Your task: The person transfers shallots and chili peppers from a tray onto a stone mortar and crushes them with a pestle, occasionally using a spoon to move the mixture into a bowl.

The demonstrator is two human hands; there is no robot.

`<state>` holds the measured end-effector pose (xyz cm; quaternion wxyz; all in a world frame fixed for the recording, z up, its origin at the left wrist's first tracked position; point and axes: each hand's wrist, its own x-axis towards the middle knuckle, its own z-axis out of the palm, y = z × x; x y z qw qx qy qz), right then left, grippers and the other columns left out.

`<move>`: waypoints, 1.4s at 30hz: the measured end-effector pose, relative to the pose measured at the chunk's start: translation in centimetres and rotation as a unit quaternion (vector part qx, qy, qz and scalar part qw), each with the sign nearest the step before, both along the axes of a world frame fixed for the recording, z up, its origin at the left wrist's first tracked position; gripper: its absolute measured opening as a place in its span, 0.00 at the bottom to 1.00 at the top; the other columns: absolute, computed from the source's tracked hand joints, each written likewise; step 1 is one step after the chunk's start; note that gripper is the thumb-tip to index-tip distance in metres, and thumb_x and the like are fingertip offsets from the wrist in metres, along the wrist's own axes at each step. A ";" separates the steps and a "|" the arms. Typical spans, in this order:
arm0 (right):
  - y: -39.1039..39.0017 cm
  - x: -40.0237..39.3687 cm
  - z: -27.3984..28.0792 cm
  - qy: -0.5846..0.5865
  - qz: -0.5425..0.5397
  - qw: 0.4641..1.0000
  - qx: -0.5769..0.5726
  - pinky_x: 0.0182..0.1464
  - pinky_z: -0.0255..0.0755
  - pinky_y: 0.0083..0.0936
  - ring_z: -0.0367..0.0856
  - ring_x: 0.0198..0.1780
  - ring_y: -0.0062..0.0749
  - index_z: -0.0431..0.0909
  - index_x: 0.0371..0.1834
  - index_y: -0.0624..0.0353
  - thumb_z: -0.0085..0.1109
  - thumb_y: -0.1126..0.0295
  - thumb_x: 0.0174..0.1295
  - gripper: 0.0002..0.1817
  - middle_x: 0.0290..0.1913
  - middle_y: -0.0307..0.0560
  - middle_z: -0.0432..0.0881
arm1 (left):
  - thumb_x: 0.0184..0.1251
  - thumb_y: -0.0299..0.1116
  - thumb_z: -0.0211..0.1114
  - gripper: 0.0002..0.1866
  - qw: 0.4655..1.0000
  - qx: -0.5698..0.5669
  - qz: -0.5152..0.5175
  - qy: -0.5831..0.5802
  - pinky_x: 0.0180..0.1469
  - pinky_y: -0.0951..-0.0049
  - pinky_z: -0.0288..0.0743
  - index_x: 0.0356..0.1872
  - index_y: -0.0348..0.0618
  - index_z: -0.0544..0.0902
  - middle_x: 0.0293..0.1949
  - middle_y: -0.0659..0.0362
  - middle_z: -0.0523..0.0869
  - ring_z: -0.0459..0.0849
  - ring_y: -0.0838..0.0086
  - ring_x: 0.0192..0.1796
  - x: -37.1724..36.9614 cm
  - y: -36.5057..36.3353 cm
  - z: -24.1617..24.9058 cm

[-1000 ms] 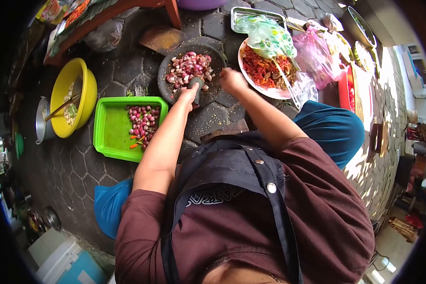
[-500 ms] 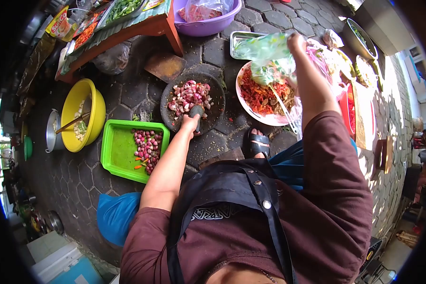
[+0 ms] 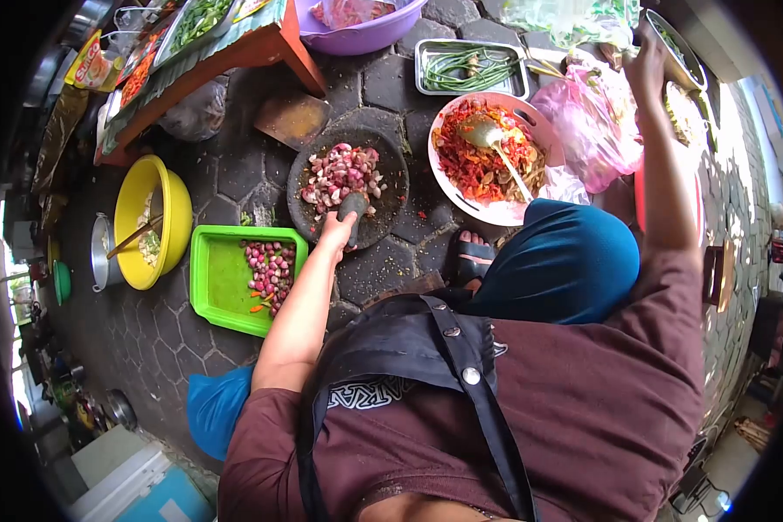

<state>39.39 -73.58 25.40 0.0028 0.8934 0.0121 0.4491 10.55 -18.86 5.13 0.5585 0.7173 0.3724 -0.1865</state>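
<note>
It's the left hand point(image 3: 333, 233) clamped round the pestle point(image 3: 353, 206), long axis pointing forward over peeled shallots point(image 3: 341, 171) in the mortar point(image 3: 384, 224), while the right hand point(image 3: 645, 68) is far off beside green-patterned plastic point(image 3: 572, 21), its grip impossible to tell!

Orange bench point(image 3: 257, 52) has chopped greens point(image 3: 198, 28) on top, purple basin point(image 3: 357, 42) just R, plastic bag point(image 3: 191, 113) underneath, brown board point(image 3: 291, 120) in front. Also in front: yellow bowl point(image 3: 179, 228) w/ stick point(image 3: 135, 237), silver pot point(image 3: 102, 265) further L. Metal tray point(image 3: 523, 81) w/ green beans point(image 3: 465, 71): R of bench, past basin.
</note>
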 end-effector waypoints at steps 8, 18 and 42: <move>10.5 -25.6 -21.9 0.551 0.044 0.824 0.122 0.45 0.68 0.41 0.74 0.49 0.46 0.71 0.49 0.53 0.58 0.66 0.52 0.19 0.47 0.54 0.74 | 0.66 0.40 0.56 0.12 0.999 -0.051 0.006 0.004 0.16 0.74 0.69 0.41 0.42 0.73 0.25 0.58 0.79 0.76 0.75 0.20 0.6 1.6 0.1; -2.8 -23.4 -22.4 0.577 -0.216 0.786 -0.044 0.54 0.64 0.44 0.71 0.56 0.41 0.74 0.51 0.43 0.57 0.64 0.53 0.19 0.52 0.44 0.74 | 0.66 0.39 0.57 0.12 0.993 -0.115 0.016 -0.032 0.21 0.78 0.72 0.43 0.44 0.72 0.27 0.58 0.80 0.77 0.77 0.23 -1.0 2.5 5.7; 3.9 -20.3 -10.2 0.517 0.179 0.813 0.198 0.31 0.70 0.35 0.78 0.25 0.43 0.75 0.41 0.60 0.45 0.65 0.64 0.12 0.21 0.52 0.77 | 0.65 0.40 0.57 0.10 0.973 -0.127 0.184 -0.049 0.17 0.79 0.68 0.37 0.44 0.74 0.26 0.60 0.78 0.75 0.77 0.22 -2.6 8.9 5.8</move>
